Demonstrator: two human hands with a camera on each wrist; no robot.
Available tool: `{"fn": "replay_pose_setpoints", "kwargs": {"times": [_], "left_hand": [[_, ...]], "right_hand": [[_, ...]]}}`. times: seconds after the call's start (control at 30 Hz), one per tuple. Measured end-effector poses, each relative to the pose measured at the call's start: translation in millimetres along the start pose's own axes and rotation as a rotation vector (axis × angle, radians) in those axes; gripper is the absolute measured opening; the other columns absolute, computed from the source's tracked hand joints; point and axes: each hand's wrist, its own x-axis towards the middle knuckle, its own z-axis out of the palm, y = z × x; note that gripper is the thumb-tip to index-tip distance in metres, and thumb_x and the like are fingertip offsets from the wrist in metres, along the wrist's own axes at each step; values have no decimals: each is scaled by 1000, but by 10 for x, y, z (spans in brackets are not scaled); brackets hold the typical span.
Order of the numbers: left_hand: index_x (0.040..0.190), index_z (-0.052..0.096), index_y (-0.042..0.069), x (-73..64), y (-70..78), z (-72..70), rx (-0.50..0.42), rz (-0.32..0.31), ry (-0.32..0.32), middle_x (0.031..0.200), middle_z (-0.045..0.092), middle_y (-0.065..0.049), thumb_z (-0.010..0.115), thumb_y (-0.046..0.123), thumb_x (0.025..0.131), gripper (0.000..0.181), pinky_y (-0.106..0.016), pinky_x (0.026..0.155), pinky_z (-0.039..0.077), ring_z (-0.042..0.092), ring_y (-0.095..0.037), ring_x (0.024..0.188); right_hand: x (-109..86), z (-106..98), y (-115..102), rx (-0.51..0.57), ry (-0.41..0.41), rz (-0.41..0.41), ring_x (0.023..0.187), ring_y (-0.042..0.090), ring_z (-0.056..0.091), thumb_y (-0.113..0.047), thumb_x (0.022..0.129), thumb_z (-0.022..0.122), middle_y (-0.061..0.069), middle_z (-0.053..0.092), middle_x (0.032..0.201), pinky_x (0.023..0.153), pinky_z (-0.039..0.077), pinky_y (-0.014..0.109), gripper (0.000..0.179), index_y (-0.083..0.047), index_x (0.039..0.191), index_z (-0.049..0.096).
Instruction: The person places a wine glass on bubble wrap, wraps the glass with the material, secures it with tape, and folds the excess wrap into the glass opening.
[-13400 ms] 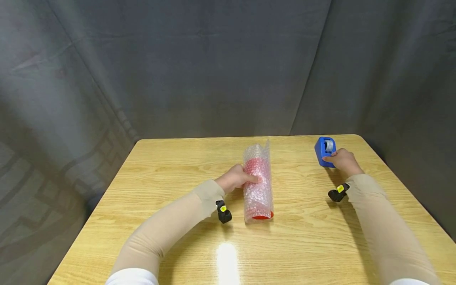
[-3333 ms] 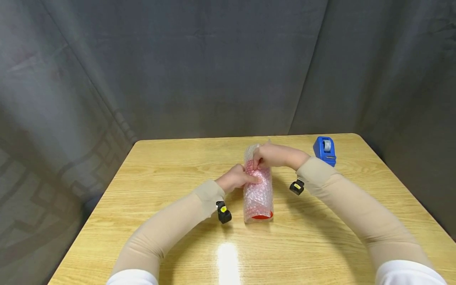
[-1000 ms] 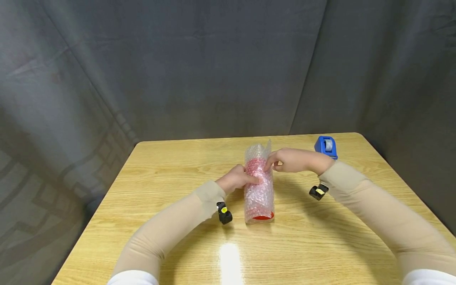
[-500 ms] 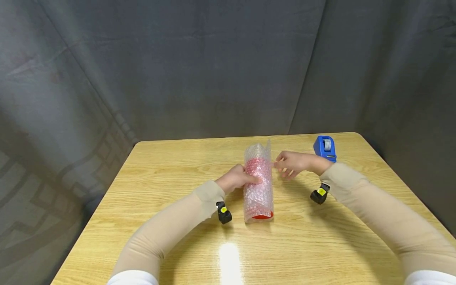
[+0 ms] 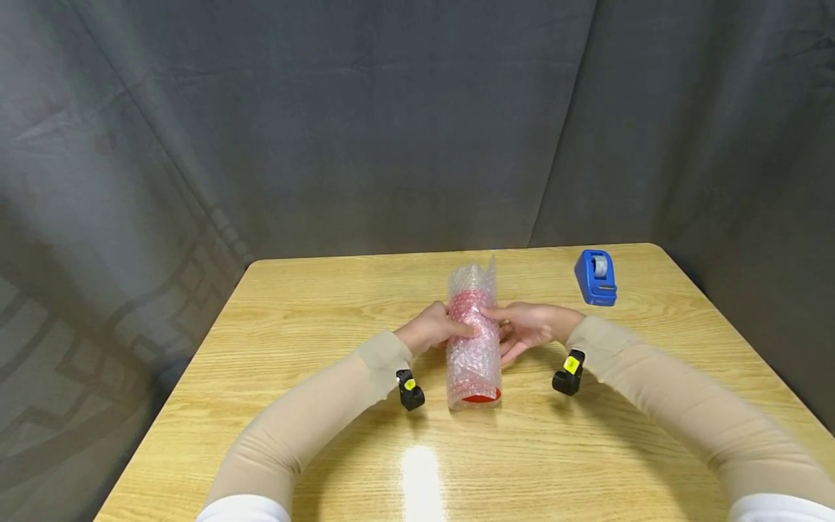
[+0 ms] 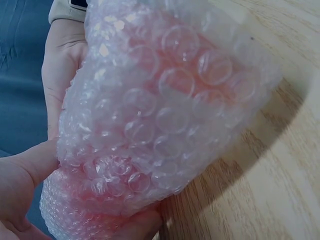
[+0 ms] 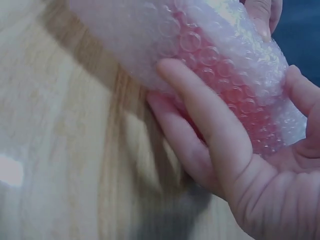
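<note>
A red cylinder wrapped in clear bubble wrap (image 5: 474,366) lies lengthwise on the table, its red end showing on the near side and loose wrap standing up at the far end. My left hand (image 5: 432,326) grips it from the left, thumb across the top and fingers round the hidden side. From the right, my right hand (image 5: 530,325) holds the same cylinder. Its thumb presses on top of the bubble wrap (image 7: 220,75), while its other fingers reach down along the side and partly under, as the right wrist view shows.
A blue tape dispenser (image 5: 595,279) with a roll of clear tape stands at the back right of the wooden table (image 5: 313,304). Grey curtains (image 5: 391,145) hang behind the table and at both sides.
My right hand has gone from the tape dispenser to the cylinder's top, pinched near its right edge, briefly drew off, and now holds its right side lower down. The left hand has kept its grip.
</note>
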Motion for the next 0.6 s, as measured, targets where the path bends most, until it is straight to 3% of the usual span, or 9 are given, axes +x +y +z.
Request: {"fn": "replay_pose_setpoints", "kwargs": {"times": [0.2,0.3,0.4,0.53,0.6], "left_hand": [[124,50,-1,19,4,4,-48,-62,24,114,61,-13,77,14,82,52,-41,83,57,64,-28,100],[129,43,-1,22,24,-6,-49,-21,50,119,57,-16,78,13,80,62,-41,86,56,63,-30,103],[138,30,3,10,104,-27,0,116,124,124,53,-17,81,14,78,79,-40,90,54,61,-30,107],[148,11,12,-28,268,-63,155,411,273,133,46,-17,84,15,74,104,-39,97,50,56,-29,116],[150,5,14,-41,316,-73,228,541,323,139,40,-16,86,13,73,112,-40,101,48,52,-29,121]], "right_hand": [[3,-9,16,97,-36,-13,100,40,65,-40,105,31,34,37,135,88,54,47,67,-1,150,1],[-24,16,-18,71,-1,-74,98,35,65,-37,105,34,29,43,127,86,55,43,66,2,149,5],[-92,52,-107,29,70,-221,100,31,63,-29,103,42,27,40,130,86,56,45,63,1,146,6],[-210,62,-269,-102,195,-530,112,31,55,-15,97,54,27,28,141,81,58,45,66,-12,141,6],[-253,40,-324,-242,256,-692,118,31,49,-8,92,61,25,24,146,81,58,39,77,-17,144,5]]}}
